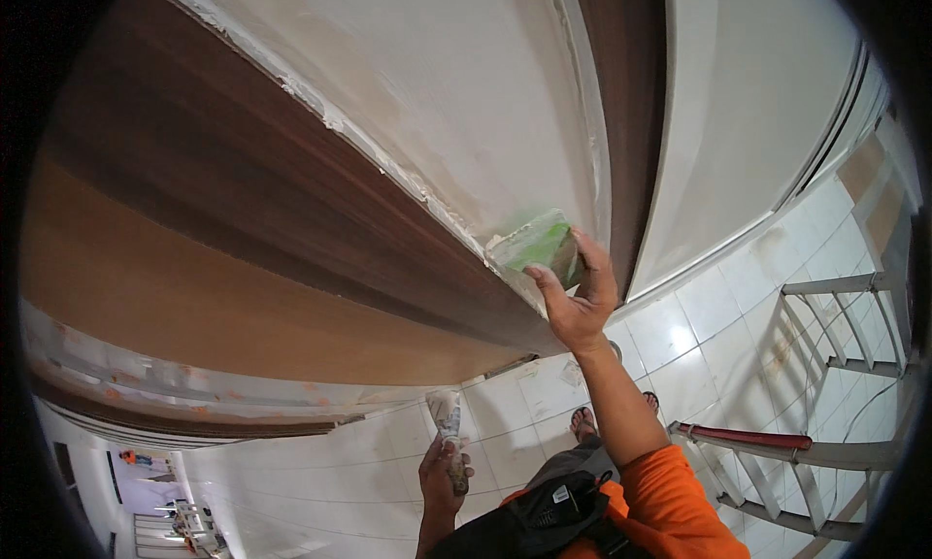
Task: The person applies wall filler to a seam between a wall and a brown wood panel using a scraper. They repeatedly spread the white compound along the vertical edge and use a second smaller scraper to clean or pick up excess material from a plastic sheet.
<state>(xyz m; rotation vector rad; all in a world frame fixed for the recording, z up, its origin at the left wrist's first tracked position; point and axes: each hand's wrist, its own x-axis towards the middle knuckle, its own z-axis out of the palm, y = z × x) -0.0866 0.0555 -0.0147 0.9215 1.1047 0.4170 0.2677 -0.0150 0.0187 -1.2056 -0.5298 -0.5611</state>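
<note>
Green spreader [547, 246] partly hidden behind R hand [584, 312]. Putty knife [446, 413] handle partly covered by L hand's fingers [456, 449]; L forearm [439, 532] cut at btm edge. Ladder [854, 454] runs into dark rim, R side. Bkgd clutter [190, 527] & far person [141, 458], btm L: too small/blurred for detail.

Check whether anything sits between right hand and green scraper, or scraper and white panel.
Nothing visible. The right hand holds the green scraper directly, and the scraper is up at the white panel; full edge contact can't be confirmed. The left hand and its putty knife are lower, out of the way.
</note>
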